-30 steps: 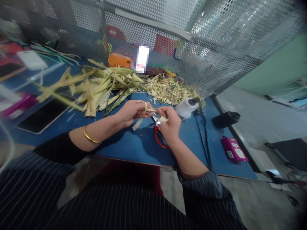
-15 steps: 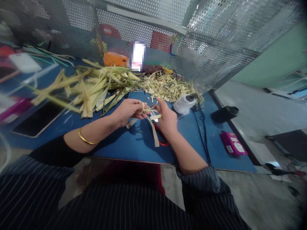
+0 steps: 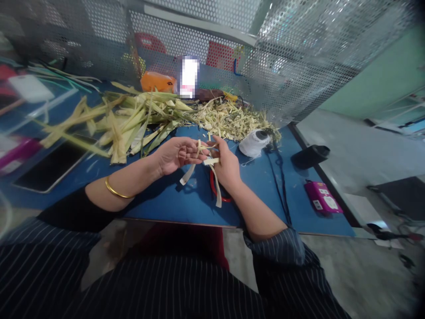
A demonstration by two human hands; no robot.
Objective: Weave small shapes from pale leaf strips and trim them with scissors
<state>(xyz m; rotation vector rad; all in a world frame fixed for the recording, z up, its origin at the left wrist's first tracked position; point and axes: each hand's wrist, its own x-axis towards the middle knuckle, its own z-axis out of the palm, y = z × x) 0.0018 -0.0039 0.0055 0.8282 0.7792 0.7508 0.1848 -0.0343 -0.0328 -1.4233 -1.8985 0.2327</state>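
- Between the two hands, at the fingertips of both: pale strips (image 3: 199, 149), crossed or looped into one small piece; the exact lacing is too fine to tell from where I stand.
- Left hand (image 3: 174, 155): palm turned partly up, fingers loosely curled, tips pinching the looped part.
- Right hand (image 3: 229, 166): back outward, fingers bent around the far side of the same strips, one short flat end showing beside the thumb; full contact partly hidden.
- Governing relation, as I judge it: the loop lies directly right of the left fingertips and nearer that hand; the right hand faces it across a narrow gap.
- Long axis: the joined part runs crosswise, hand to hand; two loose tails drop from it, slanting toward the wearer's body, one below the left fingers, one below the right.
- Below the right hand, partly covered by it: red handle (image 3: 212, 180) of a tool on the blue table (image 3: 186, 206).
- Beyond the right hand, slightly to its right: white thread spool (image 3: 254, 145).
- Beyond both hands: heap of shreds (image 3: 232, 120).
- Beyond the left hand, to its left: long husks (image 3: 139, 113).
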